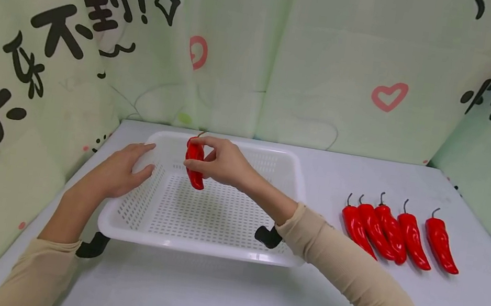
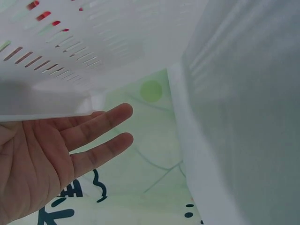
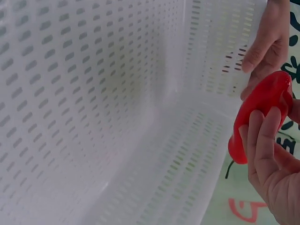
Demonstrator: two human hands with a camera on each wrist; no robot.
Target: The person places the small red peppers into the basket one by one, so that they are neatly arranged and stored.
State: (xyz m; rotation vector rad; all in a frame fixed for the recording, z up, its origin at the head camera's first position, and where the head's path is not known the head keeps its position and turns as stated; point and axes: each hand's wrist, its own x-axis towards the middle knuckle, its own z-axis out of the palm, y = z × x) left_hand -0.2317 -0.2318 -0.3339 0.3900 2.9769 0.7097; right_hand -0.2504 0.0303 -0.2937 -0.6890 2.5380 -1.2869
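Held pepper (image 1: 195,153): is showing smooth, glossy skin, with bright highlights sitting along it
Row of peppers (image 1: 390,230): are shining with the same slick finish
Basket (image 1: 212,249): is looking like smooth plastic, its rim gleaming softly, its walls and floor being perforated
Tabletop (image 1: 205,295): is appearing smooth and mostly matt
Backdrop (image 1: 336,55): is looking like thin, softly creased cloth
Sleeves (image 1: 351,274): are showing matt, wrinkled fabric

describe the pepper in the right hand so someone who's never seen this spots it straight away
Find the white perforated basket on the table. Over its left half, as the head view shows it, the right hand pinches a glossy red pepper. That pepper alone is held up in the air, while the other five peppers lie on the table to the basket's right.
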